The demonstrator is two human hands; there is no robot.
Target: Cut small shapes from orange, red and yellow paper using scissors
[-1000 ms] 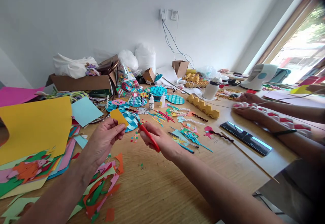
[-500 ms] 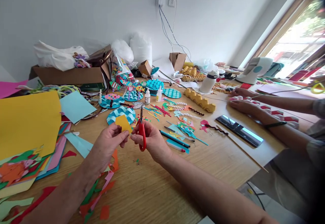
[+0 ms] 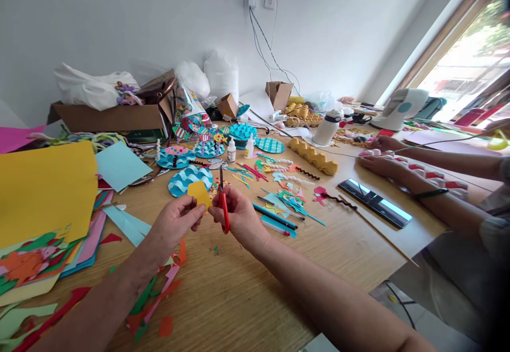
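Between the fingers and thumb of my left hand (image 3: 183, 215) is a small piece of yellow paper (image 3: 198, 193), pinched by its lower edge. My right hand (image 3: 238, 215) is closed around red-handled scissors (image 3: 223, 208), whose blades point up and away from me. The right thumb and fingertips come very close to the paper's right corner; whether they touch it I cannot tell. Just beyond the paper lies a blue wavy disc (image 3: 187, 179). Paper scraps (image 3: 159, 293) in orange, green and pink lie under and beside my left forearm.
Yellow sheets (image 3: 48, 192) are stacked at left. Pens (image 3: 274, 216), glue bottles (image 3: 231, 151) and fish decorations (image 3: 204, 135) lie ahead. A dark phone-like slab (image 3: 374, 203) and a wooden stick (image 3: 386, 239) are at right, near another person's hands (image 3: 382, 166) on a red-and-white strip.
My left hand and the yellow paper have shifted slightly right, and the paper has turned a little. The scissors stay in my right hand. The other person's hands moved slightly.
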